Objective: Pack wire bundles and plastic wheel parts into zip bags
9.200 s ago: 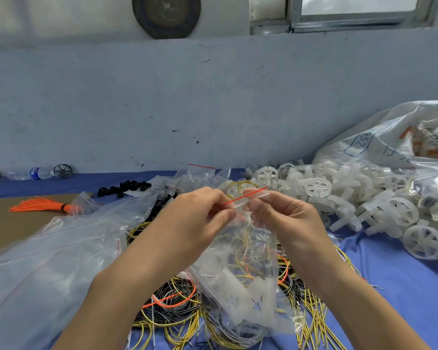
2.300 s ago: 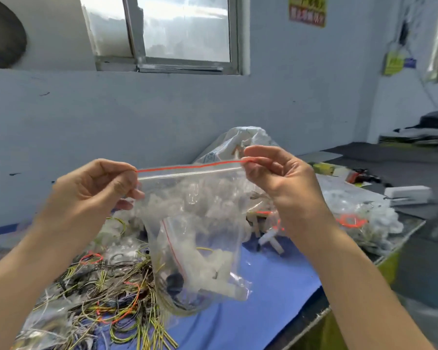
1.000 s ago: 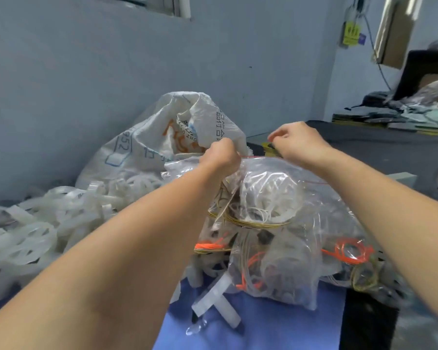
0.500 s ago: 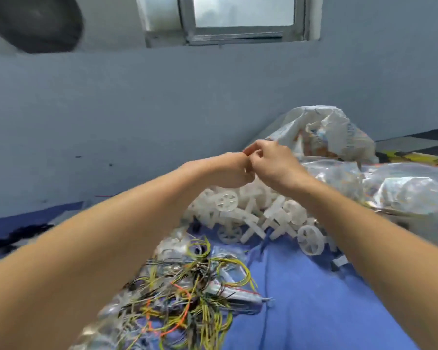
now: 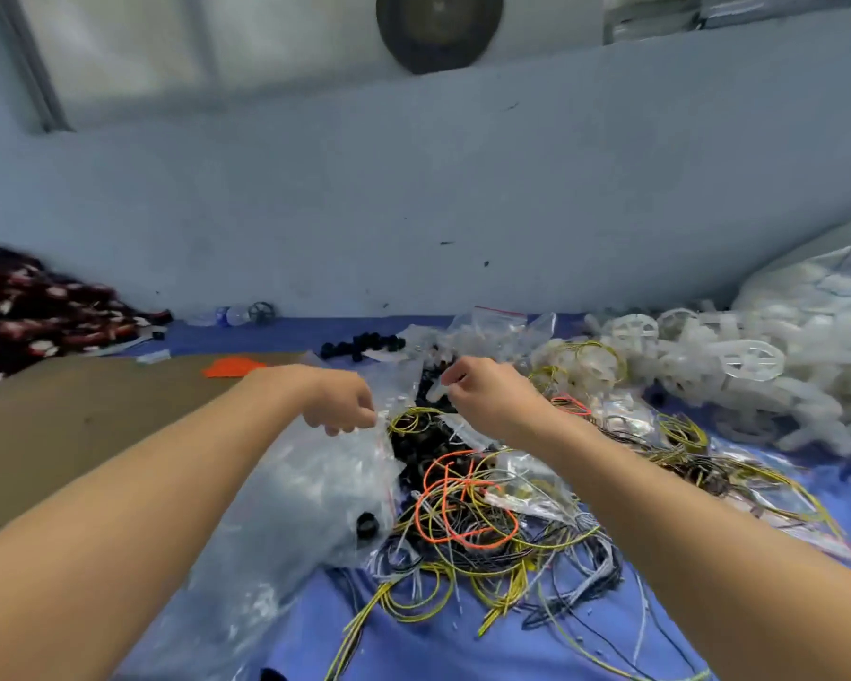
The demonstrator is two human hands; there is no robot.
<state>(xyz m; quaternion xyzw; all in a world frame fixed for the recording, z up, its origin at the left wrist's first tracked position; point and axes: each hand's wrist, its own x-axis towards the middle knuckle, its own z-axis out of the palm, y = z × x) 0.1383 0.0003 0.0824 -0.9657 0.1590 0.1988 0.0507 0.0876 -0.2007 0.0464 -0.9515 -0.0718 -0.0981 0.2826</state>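
Note:
A tangle of yellow, orange and black wire bundles lies on the blue cloth in front of me. White plastic wheel parts are heaped at the right. A big clear plastic bag lies left of the wires, with a black part against it. My left hand has curled fingers pinching this bag's upper edge. My right hand is beside it over the wires, pinching a small clear zip bag that hangs under it; blur hides the exact grip.
Brown cardboard covers the table at the left, with an orange bundle on it. Small black parts lie near the wall. A patterned cloth is far left, a water bottle at the wall, a white sack far right.
The filled zip bag went onto the pile of packed bags at the right. My view swung back left, and both hands parted and dropped to the clear bags by the wire pile.

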